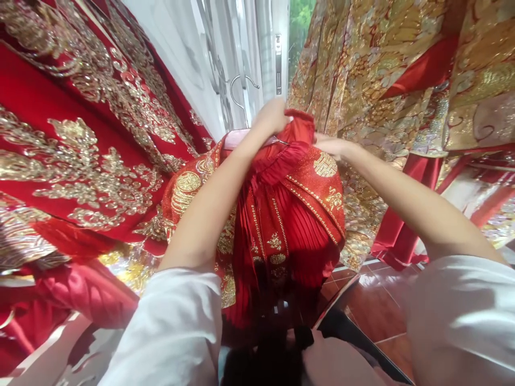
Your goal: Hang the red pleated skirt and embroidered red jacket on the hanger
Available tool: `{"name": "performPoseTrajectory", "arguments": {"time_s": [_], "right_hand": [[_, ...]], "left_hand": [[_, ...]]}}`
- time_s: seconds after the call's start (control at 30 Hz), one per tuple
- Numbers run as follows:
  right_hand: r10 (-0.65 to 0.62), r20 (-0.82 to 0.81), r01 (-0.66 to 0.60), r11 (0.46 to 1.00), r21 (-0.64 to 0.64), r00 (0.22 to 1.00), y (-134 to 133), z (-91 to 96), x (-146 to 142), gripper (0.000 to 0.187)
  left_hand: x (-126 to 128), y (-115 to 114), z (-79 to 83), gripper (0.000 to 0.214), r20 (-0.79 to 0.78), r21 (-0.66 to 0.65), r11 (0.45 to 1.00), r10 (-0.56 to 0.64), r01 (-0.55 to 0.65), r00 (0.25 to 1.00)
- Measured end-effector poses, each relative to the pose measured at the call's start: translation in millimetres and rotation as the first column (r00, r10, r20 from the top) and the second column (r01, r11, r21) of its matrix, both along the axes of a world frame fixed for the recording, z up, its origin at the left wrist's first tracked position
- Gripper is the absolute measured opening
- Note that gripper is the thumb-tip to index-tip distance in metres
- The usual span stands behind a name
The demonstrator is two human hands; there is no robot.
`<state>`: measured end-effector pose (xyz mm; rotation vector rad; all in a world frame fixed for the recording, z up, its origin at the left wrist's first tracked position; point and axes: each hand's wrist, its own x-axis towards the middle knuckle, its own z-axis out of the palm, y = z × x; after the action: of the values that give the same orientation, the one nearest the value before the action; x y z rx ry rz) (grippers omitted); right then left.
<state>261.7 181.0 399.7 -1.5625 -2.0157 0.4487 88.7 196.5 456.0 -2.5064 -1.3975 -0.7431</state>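
Note:
A red costume with gold embroidery and a pleated skirt front hangs before me on a pale clothes hanger with a metal hook. My left hand is closed at the top of the costume, beside its raised collar, with its fingertips partly hidden in the cloth. At the collar's right side, my right hand pinches the red fabric; some of its fingers are behind the cloth. The hanger's hook stands free of any rail, left of my left hand.
A red gown with gold beading hangs close on the left. Gold patterned garments hang on the right. Behind are white curtains and a door frame with a lock plate. Reddish floor tiles show below.

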Motion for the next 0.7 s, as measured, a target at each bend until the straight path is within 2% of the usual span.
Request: {"name": "performPoseTrajectory", "arguments": {"time_s": [0.03,0.07,0.1,0.13,0.17,0.2,0.23,0.27,0.3,0.33,0.4,0.43,0.47,0.5,0.57,0.6,0.63,0.7], "right_hand": [[-0.011,0.005,0.012,0.998,-0.067,1.000,-3,-2.2,5,0.006],[-0.062,0.020,0.063,0.995,-0.081,0.998,-5,-0.7,12,0.005],[-0.140,0.033,0.141,0.989,-0.044,0.990,-8,3.6,20,0.010],[-0.244,0.018,0.242,0.968,0.062,0.970,-10,9.1,27,0.017],[-0.350,-0.037,0.350,0.913,0.211,0.936,-12,14.0,32,0.021],[-0.435,-0.125,0.449,0.818,0.359,0.892,-13,16.6,35,0.022],[-0.490,-0.223,0.533,0.701,0.473,0.843,-14,16.0,36,0.021],[-0.511,-0.298,0.585,0.610,0.535,0.806,-16,12.3,35,0.020],[-0.510,-0.312,0.590,0.592,0.549,0.802,-19,6.6,34,0.019],[-0.497,-0.259,0.551,0.643,0.532,0.829,-22,0.4,33,0.019],[-0.428,-0.015,0.390,0.807,0.444,0.904,-35,-6.3,35,0.025],[-0.411,0.124,0.328,0.847,0.418,0.903,-43,-4.9,40,0.027],[-0.431,0.243,0.299,0.849,0.437,0.869,-53,-0.6,45,0.028],[-0.496,0.318,0.301,0.812,0.500,0.808,-62,5.2,52,0.029],[-0.661,0.345,0.352,0.687,0.636,0.666,-77,14.4,63,0.032],[-0.697,0.357,0.362,0.661,0.657,0.623,-82,14.9,68,0.034],[-0.689,0.394,0.355,0.680,0.641,0.608,-86,12.2,71,0.036],[-0.582,0.516,0.297,0.793,0.532,0.629,-88,0.4,78,0.034]], "left_hand": [[0,0,-0.4,0.028,0.002,0.000,1.000,0.010,-0.010,1.000],[-1,1,-0.7,0.027,0.007,-0.001,1.000,0.024,-0.024,1.000],[-1,1,-1.0,0.027,0.013,-0.003,0.999,0.038,-0.038,0.999],[-1,2,-1.3,0.028,0.020,-0.003,0.999,0.046,-0.046,0.999],[-1,3,-1.6,0.030,0.029,-0.002,0.999,0.043,-0.043,0.999],[-1,4,-2.0,0.032,0.042,0.003,0.999,0.032,-0.032,0.999],[-1,4,-2.4,0.033,0.056,0.009,1.000,0.019,-0.020,0.998],[-1,4,-2.8,0.033,0.070,0.018,1.000,0.005,-0.006,0.998],[-1,4,-3.3,0.033,0.084,0.028,1.000,-0.001,-0.001,0.997],[-1,3,-3.7,0.031,0.092,0.034,0.999,0.004,-0.007,0.996],[0,-1,-4.1,0.031,0.081,0.030,0.999,0.038,-0.041,0.996],[0,-3,-3.9,0.032,0.062,0.019,0.998,0.054,-0.056,0.997],[0,-6,-3.5,0.032,0.036,0.006,0.999,0.053,-0.053,0.998],[0,-7,-2.8,0.031,0.007,-0.007,1.000,0.024,-0.024,1.000],[1,-9,-1.1,0.028,-0.030,-0.014,0.997,-0.076,0.075,0.997],[0,-9,-0.2,0.027,-0.031,-0.005,0.994,-0.105,0.105,0.994],[0,-7,0.8,0.026,-0.033,0.012,0.994,-0.108,0.109,0.994],[1,-4,2.7,0.026,-0.073,0.039,0.997,-0.062,0.065,0.995]]}}
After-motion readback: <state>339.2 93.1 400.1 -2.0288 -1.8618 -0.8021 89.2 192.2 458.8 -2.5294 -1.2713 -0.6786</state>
